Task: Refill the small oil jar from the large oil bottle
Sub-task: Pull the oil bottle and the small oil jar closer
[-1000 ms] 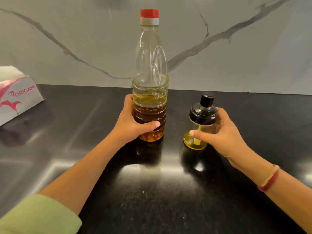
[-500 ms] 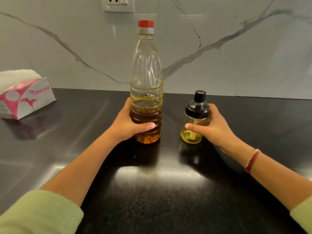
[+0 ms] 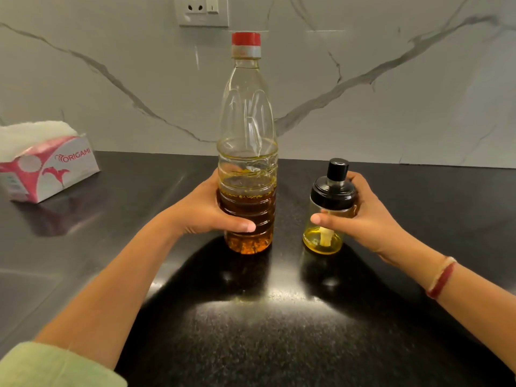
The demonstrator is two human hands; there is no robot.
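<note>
A tall clear plastic oil bottle [image 3: 247,152] with a red cap stands upright on the black counter, roughly a third full of amber oil. My left hand [image 3: 203,210] grips its lower ribbed part from the left. To its right stands the small glass oil jar [image 3: 324,238] with a black lid and knob, a little yellow oil at its bottom. My right hand [image 3: 363,216] holds the jar from the right, thumb across its front. Both lids are on.
A pink and white tissue box [image 3: 47,166] sits at the back left of the black counter [image 3: 251,331]. A marble wall with a power socket [image 3: 202,9] rises behind. A steel sink edge [image 3: 25,286] shows at the left.
The view has tilted up and pulled back, bringing the socket into sight. Both hands keep the same hold on the bottle and the jar, which stay standing in place.
</note>
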